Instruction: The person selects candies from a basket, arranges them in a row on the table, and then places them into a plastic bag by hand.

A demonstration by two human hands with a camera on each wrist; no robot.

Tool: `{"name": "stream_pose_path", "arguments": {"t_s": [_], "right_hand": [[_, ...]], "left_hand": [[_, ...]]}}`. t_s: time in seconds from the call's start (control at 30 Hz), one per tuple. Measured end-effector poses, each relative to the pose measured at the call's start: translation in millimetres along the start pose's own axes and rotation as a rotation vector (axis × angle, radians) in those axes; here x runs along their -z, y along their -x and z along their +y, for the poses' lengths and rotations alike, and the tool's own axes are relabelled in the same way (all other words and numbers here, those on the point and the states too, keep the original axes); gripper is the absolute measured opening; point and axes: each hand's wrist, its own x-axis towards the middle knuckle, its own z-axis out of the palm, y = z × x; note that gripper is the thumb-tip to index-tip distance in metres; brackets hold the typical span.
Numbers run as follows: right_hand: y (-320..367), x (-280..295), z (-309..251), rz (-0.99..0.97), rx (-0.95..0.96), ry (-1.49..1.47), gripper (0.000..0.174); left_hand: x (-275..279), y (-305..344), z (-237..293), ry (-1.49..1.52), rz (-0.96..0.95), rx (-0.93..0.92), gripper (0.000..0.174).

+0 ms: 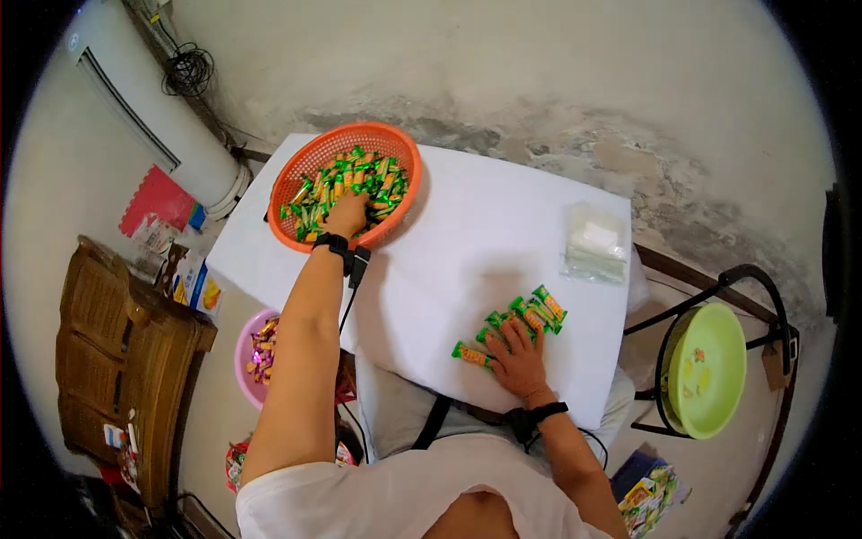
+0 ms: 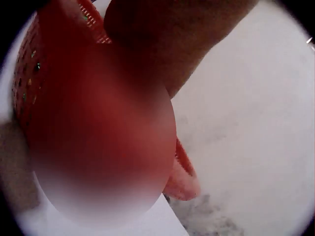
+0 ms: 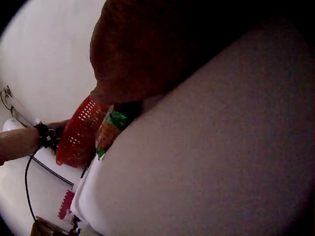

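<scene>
An orange basket [image 1: 409, 148] full of green and orange wrapped snack packets [image 1: 388, 180] stands at the table's upper left. The left hand [image 1: 347, 214] reaches into it, fingertips among the packets; whether it pinches one is hidden. On the white table [image 1: 449, 242], the right hand [image 1: 521, 361] rests with spread fingers on a slanting row of several packets [image 1: 532, 314]. One packet [image 1: 471, 355] lies at the row's lower left end. In the right wrist view, a packet [image 3: 108, 132] shows beneath the right hand [image 3: 138, 54]. Blur covers much of the left wrist view.
Clear plastic bags [image 1: 596, 242] lie at the table's right side. A green basin [image 1: 708, 370] sits on a black stand at the right. Left of the table are a pink basin [image 1: 244, 361] with wrapped sweets and a wooden chair [image 1: 117, 359]. A wall borders the far edge.
</scene>
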Motion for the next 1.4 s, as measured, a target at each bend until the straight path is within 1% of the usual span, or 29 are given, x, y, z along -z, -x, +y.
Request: {"name": "stream_pose_path", "arguments": {"t_s": [0.07,0.13,0.2,0.23,0.27,0.33,0.37,0.4,0.47,0.53,0.6,0.67,0.7,0.73,0.77,0.87,0.9,1.0,1.03,1.07,1.13,1.17,1.2,1.23,1.27,1.3,1.33,1.37,1.4], "right_hand": [[0,1,0,-0.023,-0.014,0.027,0.044],[0,2,0,-0.023,-0.026,-0.023,0.043],[-1,4,-1,-0.027,-0.030,-0.023,0.043],[-1,6,-2,-0.036,-0.029,-0.025,0.042],[-2,8,-3,-0.038,-0.026,-0.031,0.042],[-4,11,-5,-0.009,0.002,-0.006,0.045],[-5,9,-4,-0.007,0.010,-0.014,0.045],[-4,6,-2,0.002,0.011,-0.004,0.046],[0,3,-3,0.003,0.013,0.000,0.046],[-1,6,-2,0.024,0.019,-0.031,0.047],[1,7,-1,-0.009,0.003,-0.028,0.051],[2,4,1,0.104,-0.002,-0.081,0.054],[-1,10,-1,0.090,-0.023,-0.073,0.054],[-6,17,-5,0.183,-0.007,-0.156,0.055],[-7,23,-11,0.274,0.007,-0.240,0.056],[-9,30,-29,0.215,-0.052,-0.324,0.054],[-10,31,-35,0.311,-0.031,-0.264,0.042],[2,13,-27,0.177,-0.116,-0.415,0.033],[6,5,-25,0.169,-0.112,-0.417,0.033],[9,-1,-22,0.170,-0.067,-0.356,0.029],[11,-3,-21,0.169,-0.014,-0.296,0.026],[13,-3,-20,0.117,0.025,-0.267,0.029],[13,-2,-21,0.065,0.062,-0.237,0.032],[12,3,-23,0.060,0.066,-0.239,0.032],[9,9,-24,0.133,0.051,-0.179,0.035],[5,15,-24,0.206,0.037,-0.119,0.038],[1,19,-20,0.201,0.043,-0.120,0.038],[-4,24,-11,0.239,-0.038,-0.123,0.043],[-9,31,-1,0.282,-0.120,-0.119,0.048]], "left_hand": [[-2,0,0,-0.054,-0.066,0.026,0.035],[-1,-1,-3,-0.070,-0.042,-0.008,0.031],[3,0,-5,0.018,-0.013,0.046,0.028],[7,3,-8,0.083,0.102,0.029,0.019],[10,6,-9,0.079,0.099,0.034,0.019],[36,22,-2,0.274,0.359,0.099,0.018],[64,40,19,0.581,0.321,0.230,0.022],[59,47,16,0.572,0.326,0.236,0.022],[41,65,11,1.395,0.196,0.291,0.021],[34,103,33,1.709,0.067,0.243,0.022],[27,138,73,1.736,0.042,0.270,0.022],[6,168,97,1.773,-0.068,0.247,0.024],[5,183,116,1.823,-0.120,0.215,0.024],[0,196,130,1.842,-0.158,0.232,0.024],[-8,207,141,1.811,-0.181,0.214,0.024],[-37,238,164,1.752,-0.205,0.162,0.024],[-48,244,168,1.715,-0.183,0.111,0.025],[-72,265,171,1.635,-0.150,0.080,0.025],[-75,273,167,1.440,-0.191,0.101,0.023],[-78,282,162,1.442,-0.184,0.110,0.023],[-71,299,159,1.045,-0.144,0.011,0.021],[-83,306,149,0.873,0.014,-0.208,0.034],[-76,308,151,0.874,0.016,-0.203,0.034],[-62,311,156,0.815,0.048,-0.197,0.047],[-56,314,161,0.756,0.079,-0.189,0.061],[-57,312,164,0.757,0.080,-0.182,0.061],[-59,307,170,0.696,0.080,-0.227,0.074],[-61,303,174,0.635,0.080,-0.277,0.087],[-64,299,180,0.641,0.087,-0.282,0.087]]}}
